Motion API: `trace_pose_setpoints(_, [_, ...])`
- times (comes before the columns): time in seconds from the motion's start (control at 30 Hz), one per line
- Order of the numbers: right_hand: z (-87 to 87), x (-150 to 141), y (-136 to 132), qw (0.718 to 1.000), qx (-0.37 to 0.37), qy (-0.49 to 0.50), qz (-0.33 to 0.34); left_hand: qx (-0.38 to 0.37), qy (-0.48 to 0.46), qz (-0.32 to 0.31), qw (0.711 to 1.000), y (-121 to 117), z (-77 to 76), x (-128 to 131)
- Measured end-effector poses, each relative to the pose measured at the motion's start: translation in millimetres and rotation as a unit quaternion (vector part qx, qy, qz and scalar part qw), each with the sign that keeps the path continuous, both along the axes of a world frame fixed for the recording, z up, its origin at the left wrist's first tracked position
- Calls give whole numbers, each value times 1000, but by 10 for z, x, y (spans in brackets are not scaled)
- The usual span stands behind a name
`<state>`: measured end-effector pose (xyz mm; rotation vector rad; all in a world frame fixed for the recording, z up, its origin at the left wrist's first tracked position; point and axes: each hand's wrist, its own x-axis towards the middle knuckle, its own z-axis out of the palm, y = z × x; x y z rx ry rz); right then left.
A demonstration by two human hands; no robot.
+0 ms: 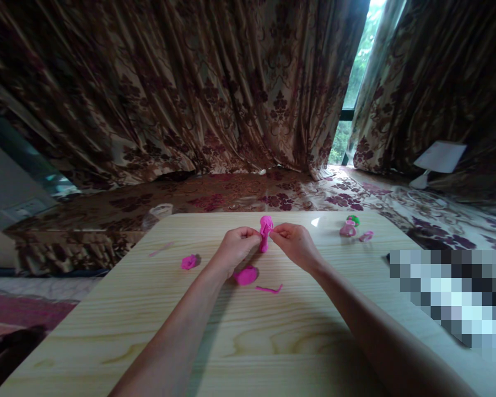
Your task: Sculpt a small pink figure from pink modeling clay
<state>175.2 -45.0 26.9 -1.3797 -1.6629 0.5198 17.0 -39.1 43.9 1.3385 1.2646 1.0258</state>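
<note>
A pink modelling clay figure [265, 225] stands upright near the far edge of the table, with a rounded top and a narrower lower part. My left hand [240, 243] is closed in a pinch at its left side. From the right, my right hand [294, 240] pinches at the figure's upper part, thumb and forefinger together. Nearer to me lie a larger pink clay lump [246, 275] and a thin bent clay strip [269, 289]. Off to the left sits a small crumpled clay piece [189, 262].
The pale wooden table [273, 344] carries small pink items [348, 229] and a green round thing [353, 220] at far right. A blurred-out object [450, 298] lies at the right edge. Behind are a patterned ledge [231, 190], curtains [231, 82] and a white lamp [440, 156].
</note>
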Motion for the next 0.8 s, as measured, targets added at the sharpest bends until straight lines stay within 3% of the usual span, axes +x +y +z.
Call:
trace_pose_setpoints(0.17, [4, 5, -15, 1000, -17, -21, 6, -39, -50, 12, 998, 35, 2, -50])
trace_pose_setpoints(0.3, [62, 91, -107, 995, -26, -88, 47, -58, -114, 22, 992, 80, 105, -148])
trace_pose_setpoints(0.37, [127, 118, -178, 994, -2, -104, 40, -90, -217, -6, 972, 74, 202, -193])
trace_pose_setpoints(0.5, [293, 26, -331, 990, 132, -53, -12, -131, -419, -100, 893, -40, 408, -178])
trace_pose_setpoints(0.63, [355, -154, -413, 984, 174, -22, 35, -150, -458, -175, 858, -194, 504, -53])
trace_pose_setpoints(0.8, [292, -206, -402, 987, 156, -27, 37, -154, -468, -196, 848, -267, 517, 22])
